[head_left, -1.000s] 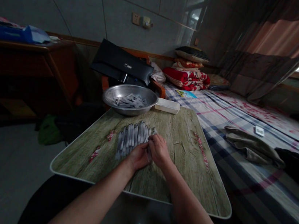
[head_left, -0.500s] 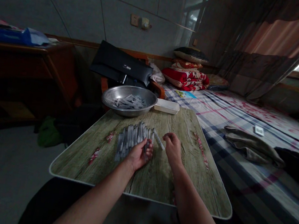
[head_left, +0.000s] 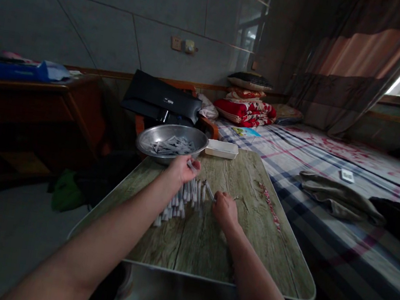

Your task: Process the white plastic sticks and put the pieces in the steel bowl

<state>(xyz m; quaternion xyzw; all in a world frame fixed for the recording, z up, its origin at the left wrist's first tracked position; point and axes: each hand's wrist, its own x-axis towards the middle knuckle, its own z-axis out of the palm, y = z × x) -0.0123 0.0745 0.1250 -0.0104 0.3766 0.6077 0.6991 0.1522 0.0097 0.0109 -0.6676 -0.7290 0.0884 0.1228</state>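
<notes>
My left hand (head_left: 183, 168) hangs over the table's far part, just in front of the steel bowl (head_left: 145, 144), and its fingers are closed on a slim pale tube (head_left: 193, 165). Below it, a packed row of several slim grey-white tubes (head_left: 182, 198) lies on the wood-print tabletop (head_left: 206, 242). My right hand (head_left: 225, 210) rests at the row's right end. A single tube (head_left: 210, 191) runs from its fingers up and left. The bowl holds a loose heap of similar tubes (head_left: 171, 145).
A white plastic tray (head_left: 222, 149) stands next to the bowl at the table's far edge. A plaid-sheeted bed (head_left: 331, 157) with a folded khaki cloth (head_left: 337, 197) lies to the right. A black object leans on a wooden chair behind the bowl.
My left hand has moved away from the row, up toward the bowl. My right hand has moved left to the row's end, onto the tube that lay there. The view has tilted slightly.
</notes>
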